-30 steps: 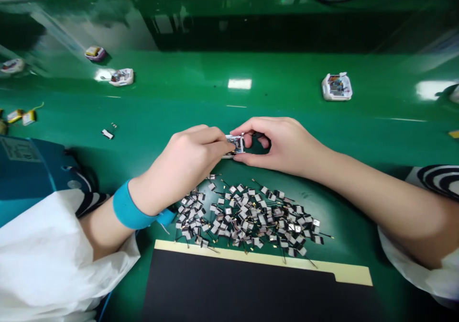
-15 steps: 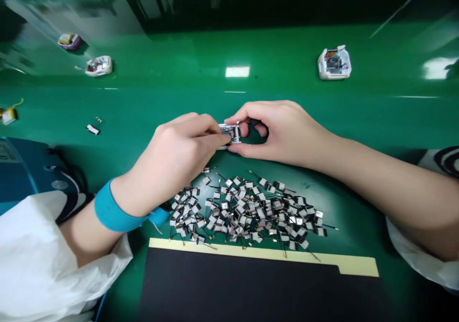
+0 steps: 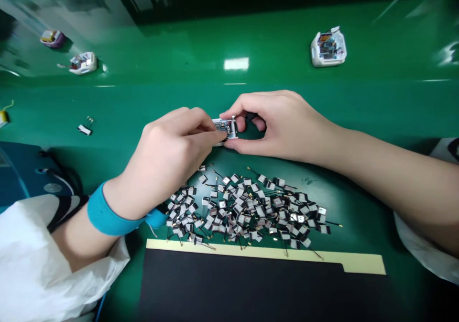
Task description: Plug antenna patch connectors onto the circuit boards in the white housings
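One open white case (image 3: 235, 129) sits between left hand (image 3: 168, 145) and right hand (image 3: 279, 126), on or just over the counter (image 3: 161, 85). It looks light, its shell stiff and perhaps slick; the bare board (image 3: 230, 127) inside seems fragile, so the rim is the safer hold. The right pinches the edges at three o'clock; the left's fingertips meet the board at nine, their grip hidden. Parts (image 3: 260, 210) lie heaped at six. No writing is legible; the box (image 3: 25, 169) at nine has a cut-off label (image 3: 3, 158).

Parts (image 3: 260, 211) between device (image 3: 230, 129) and probable folder (image 3: 251, 283)
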### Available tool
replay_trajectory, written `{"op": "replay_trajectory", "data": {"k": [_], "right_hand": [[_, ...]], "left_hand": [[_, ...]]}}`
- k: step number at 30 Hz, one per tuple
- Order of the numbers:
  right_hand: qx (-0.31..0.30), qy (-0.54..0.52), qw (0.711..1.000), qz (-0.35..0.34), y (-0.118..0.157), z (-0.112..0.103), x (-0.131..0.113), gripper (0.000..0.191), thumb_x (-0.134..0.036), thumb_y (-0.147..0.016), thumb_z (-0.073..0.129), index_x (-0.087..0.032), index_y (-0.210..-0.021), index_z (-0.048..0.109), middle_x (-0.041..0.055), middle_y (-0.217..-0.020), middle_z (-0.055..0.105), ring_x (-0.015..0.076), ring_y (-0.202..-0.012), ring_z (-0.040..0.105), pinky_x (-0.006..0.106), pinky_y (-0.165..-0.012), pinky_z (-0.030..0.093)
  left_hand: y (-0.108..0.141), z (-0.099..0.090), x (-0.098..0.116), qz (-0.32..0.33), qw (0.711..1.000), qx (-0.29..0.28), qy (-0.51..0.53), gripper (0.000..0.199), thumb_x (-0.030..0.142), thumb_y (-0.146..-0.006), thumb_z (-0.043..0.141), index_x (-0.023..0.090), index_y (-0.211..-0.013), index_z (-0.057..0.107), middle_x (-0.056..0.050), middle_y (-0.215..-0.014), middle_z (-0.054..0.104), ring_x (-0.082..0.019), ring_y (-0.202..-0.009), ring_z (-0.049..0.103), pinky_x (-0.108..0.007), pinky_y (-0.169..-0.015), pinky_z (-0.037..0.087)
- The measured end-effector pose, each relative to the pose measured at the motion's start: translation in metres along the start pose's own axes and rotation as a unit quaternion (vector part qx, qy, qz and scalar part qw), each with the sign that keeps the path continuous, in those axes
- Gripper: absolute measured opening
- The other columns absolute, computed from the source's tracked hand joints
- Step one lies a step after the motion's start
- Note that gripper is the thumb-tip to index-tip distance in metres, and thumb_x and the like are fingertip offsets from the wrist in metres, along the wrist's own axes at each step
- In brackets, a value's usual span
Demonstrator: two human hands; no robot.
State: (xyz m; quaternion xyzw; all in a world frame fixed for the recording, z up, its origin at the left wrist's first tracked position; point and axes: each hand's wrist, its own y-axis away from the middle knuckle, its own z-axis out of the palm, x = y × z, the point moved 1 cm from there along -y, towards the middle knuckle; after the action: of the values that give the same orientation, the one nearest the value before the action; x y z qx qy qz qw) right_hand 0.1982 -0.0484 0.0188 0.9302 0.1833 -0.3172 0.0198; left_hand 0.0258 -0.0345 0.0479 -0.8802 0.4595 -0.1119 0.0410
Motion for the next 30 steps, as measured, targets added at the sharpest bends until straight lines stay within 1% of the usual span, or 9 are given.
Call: {"op": "replay_trajectory", "data": {"k": [3,9,14,21,26,30], "right_hand": [[0.004,-0.004,1.000,0.001,0.0002,0.0003,0.0000,0.028,-0.037,-0.070,0.059,-0.019,-0.092,0.059,-0.0031,-0.077,0.055,0.0094,-0.071,0.051,0.020,-0.057,0.030],[0.006,-0.017,1.000,-0.001,0.0003,0.0000,-0.0001,0.028,-0.035,-0.069,0.061,-0.019,-0.092,0.060,-0.0029,-0.078,0.056,0.0094,-0.070,0.051,0.020,-0.057,0.029],[0.008,-0.013,1.000,-0.008,0.0005,0.0001,0.0001,0.027,-0.035,-0.070,0.061,-0.018,-0.091,0.059,-0.0028,-0.077,0.055,0.0084,-0.068,0.050,0.020,-0.056,0.029],[0.029,-0.026,0.998,-0.046,0.0011,0.0015,0.0033,0.025,-0.030,-0.069,0.061,-0.015,-0.089,0.059,-0.0026,-0.075,0.055,0.0062,-0.063,0.047,0.019,-0.052,0.026],[0.036,-0.034,0.997,-0.054,0.0008,0.0024,0.0047,0.024,-0.030,-0.069,0.062,-0.016,-0.088,0.059,-0.0031,-0.073,0.055,0.0060,-0.062,0.046,0.019,-0.051,0.026],[0.036,-0.041,0.997,-0.046,0.0004,0.0027,0.0040,0.024,-0.029,-0.068,0.064,-0.016,-0.088,0.060,-0.0032,-0.073,0.055,0.0059,-0.061,0.046,0.019,-0.051,0.025]], "left_hand": [[0.0010,0.0004,-0.0001,0.011,1.000,0.000,-0.010,0.021,0.025,-0.087,0.042,0.023,-0.088,0.063,-0.002,-0.088,0.059,-0.018,-0.080,0.054,-0.028,-0.066,0.043],[0.0018,0.0005,-0.0012,0.006,1.000,0.001,-0.001,0.018,0.025,-0.087,0.043,0.025,-0.088,0.062,-0.001,-0.089,0.058,-0.017,-0.082,0.054,-0.027,-0.069,0.044],[0.0013,0.0008,-0.0016,0.026,0.999,0.006,-0.017,0.020,0.024,-0.087,0.042,0.022,-0.088,0.062,-0.003,-0.087,0.059,-0.017,-0.081,0.054,-0.027,-0.067,0.044],[0.0014,0.0020,-0.0029,0.060,0.997,0.032,-0.035,0.016,0.022,-0.086,0.047,0.021,-0.086,0.063,-0.003,-0.084,0.060,-0.015,-0.077,0.055,-0.025,-0.063,0.045],[0.0011,0.0026,-0.0037,0.069,0.996,0.039,-0.038,0.017,0.022,-0.086,0.047,0.019,-0.086,0.063,-0.004,-0.084,0.059,-0.015,-0.076,0.055,-0.026,-0.062,0.046],[0.0009,0.0020,-0.0025,0.066,0.996,0.039,-0.036,0.018,0.023,-0.086,0.047,0.019,-0.086,0.064,-0.005,-0.084,0.059,-0.015,-0.076,0.055,-0.027,-0.061,0.046]]}}
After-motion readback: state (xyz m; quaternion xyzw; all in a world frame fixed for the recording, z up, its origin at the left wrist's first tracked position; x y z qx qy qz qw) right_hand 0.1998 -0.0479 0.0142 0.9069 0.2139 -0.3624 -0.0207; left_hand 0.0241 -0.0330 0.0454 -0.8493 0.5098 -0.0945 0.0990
